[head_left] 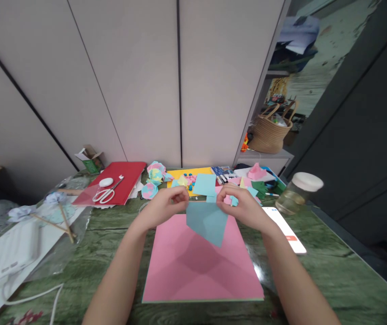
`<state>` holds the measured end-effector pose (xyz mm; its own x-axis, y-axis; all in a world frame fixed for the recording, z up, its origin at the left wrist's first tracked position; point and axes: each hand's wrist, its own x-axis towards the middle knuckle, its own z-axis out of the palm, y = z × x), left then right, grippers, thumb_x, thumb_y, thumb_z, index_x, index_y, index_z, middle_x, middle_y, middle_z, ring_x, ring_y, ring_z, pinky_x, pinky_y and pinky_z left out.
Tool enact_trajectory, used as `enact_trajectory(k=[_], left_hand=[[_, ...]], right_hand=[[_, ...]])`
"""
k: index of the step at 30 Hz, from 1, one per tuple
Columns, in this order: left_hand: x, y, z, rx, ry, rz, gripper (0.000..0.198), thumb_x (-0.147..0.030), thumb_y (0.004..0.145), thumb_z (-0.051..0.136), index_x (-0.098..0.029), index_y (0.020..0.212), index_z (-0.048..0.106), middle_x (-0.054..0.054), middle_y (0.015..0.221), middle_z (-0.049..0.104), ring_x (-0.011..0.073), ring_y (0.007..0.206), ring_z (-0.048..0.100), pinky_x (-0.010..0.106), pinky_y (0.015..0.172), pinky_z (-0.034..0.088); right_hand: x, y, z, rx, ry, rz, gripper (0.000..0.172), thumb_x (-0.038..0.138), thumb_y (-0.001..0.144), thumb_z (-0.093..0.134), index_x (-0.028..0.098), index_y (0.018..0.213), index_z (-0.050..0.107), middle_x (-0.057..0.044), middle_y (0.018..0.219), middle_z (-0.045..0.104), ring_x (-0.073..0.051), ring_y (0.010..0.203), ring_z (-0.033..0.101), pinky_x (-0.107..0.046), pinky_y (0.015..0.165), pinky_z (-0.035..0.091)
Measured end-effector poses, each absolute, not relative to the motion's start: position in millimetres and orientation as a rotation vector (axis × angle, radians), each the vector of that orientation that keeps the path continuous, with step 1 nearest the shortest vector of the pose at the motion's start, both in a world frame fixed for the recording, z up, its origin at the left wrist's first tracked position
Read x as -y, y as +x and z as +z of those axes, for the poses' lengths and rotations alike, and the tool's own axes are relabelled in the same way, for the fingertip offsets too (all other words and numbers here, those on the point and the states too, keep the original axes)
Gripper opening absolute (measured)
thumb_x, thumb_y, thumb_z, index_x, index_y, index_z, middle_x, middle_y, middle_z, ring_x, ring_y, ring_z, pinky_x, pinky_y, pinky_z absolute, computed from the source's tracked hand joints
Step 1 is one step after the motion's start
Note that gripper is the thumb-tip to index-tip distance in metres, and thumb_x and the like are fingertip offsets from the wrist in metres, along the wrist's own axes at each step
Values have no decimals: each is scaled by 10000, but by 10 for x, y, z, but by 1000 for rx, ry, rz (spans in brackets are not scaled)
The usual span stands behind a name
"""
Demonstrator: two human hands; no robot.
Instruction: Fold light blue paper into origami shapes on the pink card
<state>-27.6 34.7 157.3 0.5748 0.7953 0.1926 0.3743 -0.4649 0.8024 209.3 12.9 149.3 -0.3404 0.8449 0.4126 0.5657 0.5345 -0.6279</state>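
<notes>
My left hand (165,205) and my right hand (241,205) are raised above the table, each pinching a top corner of a light blue square of paper (208,223). The paper hangs between them with one corner pointing down. Below it a large pink sheet (193,266) lies flat on the green marbled table (332,266). Both hands have their fingers closed on the paper's upper edge.
A white phone (286,230) and a glass jar with a white lid (298,192) sit right of the hands. White scissors (107,193) lie on a red folder (125,183) at back left. Folded paper pieces, a yellow sheet (193,174) and pens crowd the back. White cloth and paper flowers on sticks (56,210) lie left.
</notes>
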Motion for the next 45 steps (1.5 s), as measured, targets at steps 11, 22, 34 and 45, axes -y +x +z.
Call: enact_trajectory(k=[11, 22, 34, 45], left_hand=[[-364, -268, 1577, -1029, 2073, 834, 114, -302, 784, 530, -202, 834, 510, -12, 815, 541, 127, 747, 499, 227, 643, 389], [-352, -167, 1483, -962, 2230, 631, 93, -217, 786, 505, -189, 699, 521, -38, 665, 524, 100, 617, 478, 205, 550, 348], [-362, -224, 1532, -973, 2249, 666, 95, -211, 789, 466, -188, 707, 508, -28, 690, 528, 115, 641, 473, 221, 571, 351], [-403, -472, 1623, -1121, 2220, 684, 124, -275, 800, 493, -189, 715, 517, -28, 688, 517, 118, 643, 459, 218, 560, 342]], right_hand=[[-161, 2043, 1451, 2033, -1137, 517, 101, 158, 745, 507, 203, 655, 515, 16, 713, 559, -140, 714, 502, -288, 688, 368], [-166, 1828, 1318, 2159, -1127, 391, 104, 108, 716, 529, 209, 690, 536, 27, 709, 559, -140, 744, 467, -300, 749, 342], [-197, 1882, 1320, 2195, -1127, 448, 114, 101, 694, 516, 206, 653, 533, 18, 686, 559, -151, 740, 470, -301, 724, 346], [-322, 2089, 1223, 2214, -1200, 424, 85, 121, 672, 524, 197, 642, 544, 11, 693, 570, -155, 751, 485, -319, 749, 354]])
